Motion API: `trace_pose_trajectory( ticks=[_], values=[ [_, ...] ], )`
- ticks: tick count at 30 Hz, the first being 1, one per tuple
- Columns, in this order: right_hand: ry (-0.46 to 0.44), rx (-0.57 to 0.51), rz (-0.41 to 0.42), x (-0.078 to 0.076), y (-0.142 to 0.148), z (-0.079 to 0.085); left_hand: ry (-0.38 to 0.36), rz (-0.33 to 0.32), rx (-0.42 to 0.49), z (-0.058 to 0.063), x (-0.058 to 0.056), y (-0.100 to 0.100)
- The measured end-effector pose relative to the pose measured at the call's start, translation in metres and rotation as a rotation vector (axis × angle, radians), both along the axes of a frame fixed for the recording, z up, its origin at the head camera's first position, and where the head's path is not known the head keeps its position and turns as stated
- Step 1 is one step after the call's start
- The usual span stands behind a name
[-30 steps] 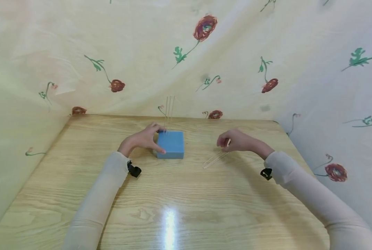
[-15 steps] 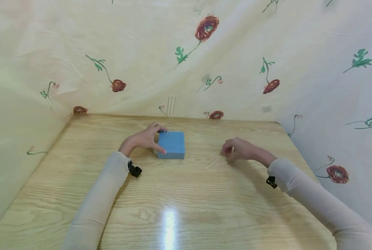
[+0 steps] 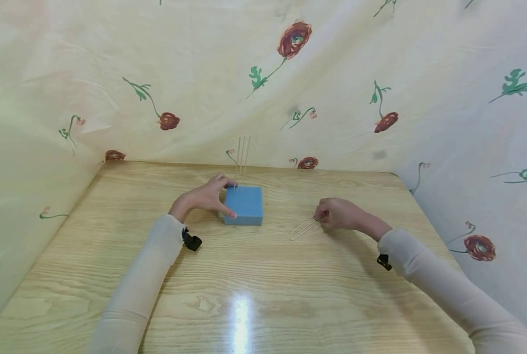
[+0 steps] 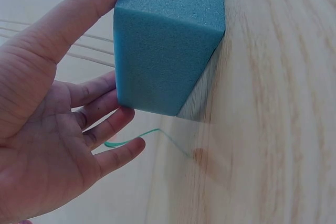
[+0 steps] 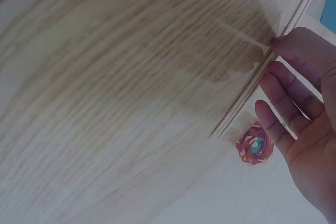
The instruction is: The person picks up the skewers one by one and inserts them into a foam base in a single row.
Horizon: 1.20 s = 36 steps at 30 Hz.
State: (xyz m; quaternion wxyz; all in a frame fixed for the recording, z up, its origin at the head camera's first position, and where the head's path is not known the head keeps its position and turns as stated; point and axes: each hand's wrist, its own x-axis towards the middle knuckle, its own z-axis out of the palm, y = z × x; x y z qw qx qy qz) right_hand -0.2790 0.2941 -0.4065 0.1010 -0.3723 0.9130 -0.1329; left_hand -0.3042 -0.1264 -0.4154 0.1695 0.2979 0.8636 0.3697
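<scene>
Blue foam block sits flat on the tabletop, used as landmark. Left hand is at the block's left side, holding it: thumb on the near edge, fingers reaching round to the far edge, gap between palm and the block's left face. The left wrist view shows fingertips touching the block and the little finger clear of it. Three thin upright sticks rise from the block's far-left part, just beside the left fingers, leaning slightly.

Right hand is right of the block, well apart from it. Thumb and fingertips pinch at loose sticks; exact count unclear, they run close together. Loose sticks lie right of the block, between it and the right hand, slanting, their near ends toward the block. Can't tell if the pinched part is raised off the wood. Hands are well apart from each other, block and loose sticks between them. Floral sheet hangs beyond the block.
</scene>
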Motion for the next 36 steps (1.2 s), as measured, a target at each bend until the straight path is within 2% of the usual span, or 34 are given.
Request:
trace_pose_trajectory(
  ticks=[7, 19, 36],
  values=[
    [0.084, 0.007, 0.018, 0.0011, 0.0014, -0.0018, 0.001, 0.003, -0.008, 0.0003, -0.0003, 0.0002],
    [0.070, 0.027, 0.014, 0.0000, 0.0038, -0.0013, -0.003, 0.001, -0.010, -0.0007, -0.0024, 0.0001],
    [0.110, 0.027, 0.073, -0.0002, 0.0009, -0.0064, -0.007, 0.004, -0.009, -0.0012, -0.0007, 0.0004]
  ],
)
